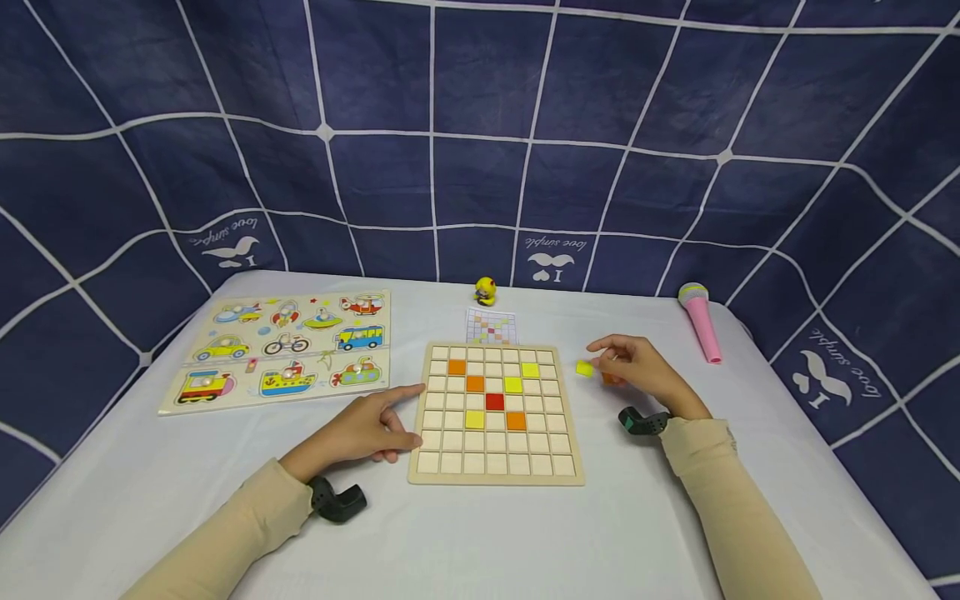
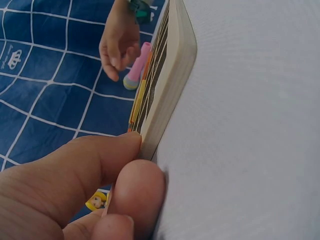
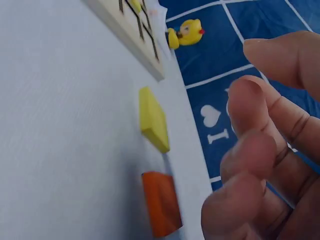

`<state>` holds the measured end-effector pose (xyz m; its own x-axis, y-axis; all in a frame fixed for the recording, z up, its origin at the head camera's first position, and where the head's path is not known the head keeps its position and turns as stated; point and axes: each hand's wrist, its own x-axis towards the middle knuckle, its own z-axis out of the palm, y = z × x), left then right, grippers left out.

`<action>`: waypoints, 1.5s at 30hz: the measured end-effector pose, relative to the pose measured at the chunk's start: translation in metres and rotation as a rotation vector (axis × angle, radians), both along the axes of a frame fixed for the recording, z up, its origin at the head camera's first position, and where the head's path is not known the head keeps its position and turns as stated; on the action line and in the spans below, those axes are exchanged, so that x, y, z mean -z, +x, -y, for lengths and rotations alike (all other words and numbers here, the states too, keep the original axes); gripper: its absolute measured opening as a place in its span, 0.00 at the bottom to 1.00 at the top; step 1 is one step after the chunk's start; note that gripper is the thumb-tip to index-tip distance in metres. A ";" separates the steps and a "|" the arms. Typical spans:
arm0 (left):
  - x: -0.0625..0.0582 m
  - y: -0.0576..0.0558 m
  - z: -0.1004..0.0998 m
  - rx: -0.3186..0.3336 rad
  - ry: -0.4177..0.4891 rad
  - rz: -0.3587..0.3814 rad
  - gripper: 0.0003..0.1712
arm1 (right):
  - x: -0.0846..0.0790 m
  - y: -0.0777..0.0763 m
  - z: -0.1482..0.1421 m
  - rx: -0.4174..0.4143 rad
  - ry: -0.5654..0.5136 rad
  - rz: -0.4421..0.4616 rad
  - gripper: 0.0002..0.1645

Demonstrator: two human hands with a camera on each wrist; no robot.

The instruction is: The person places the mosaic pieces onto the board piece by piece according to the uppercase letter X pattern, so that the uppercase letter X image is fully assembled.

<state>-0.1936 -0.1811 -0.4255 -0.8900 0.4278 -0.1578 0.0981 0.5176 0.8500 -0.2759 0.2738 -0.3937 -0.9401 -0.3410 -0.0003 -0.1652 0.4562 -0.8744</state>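
A square wooden grid board lies mid-table, with several orange and yellow tiles and one red tile set along two crossing diagonals. My left hand touches the board's left edge with thumb and extended index finger. Just right of the board, my right hand hovers beside a loose yellow tile and an orange tile. Its fingers are loosely bent, apart from the tiles, with nothing between them. In the head view this hand partly covers the orange tile. A printed grid card lies against the board's far edge.
On the left lies a wooden vehicle puzzle. A small yellow figurine stands behind the card. Far right, a pink toy microphone rests on the white tabletop. A dark blue checked cloth hangs around the table.
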 end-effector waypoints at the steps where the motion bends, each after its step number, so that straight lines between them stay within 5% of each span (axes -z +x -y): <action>1: 0.000 0.000 0.000 -0.001 0.001 0.001 0.50 | 0.002 0.000 -0.001 0.014 0.006 0.009 0.23; 24: -0.002 0.001 0.001 -0.004 0.002 0.006 0.50 | 0.024 -0.005 0.002 0.137 0.231 -0.082 0.20; 45: 0.001 0.000 0.000 -0.001 0.016 0.000 0.49 | 0.012 0.000 0.015 0.115 0.189 -0.144 0.16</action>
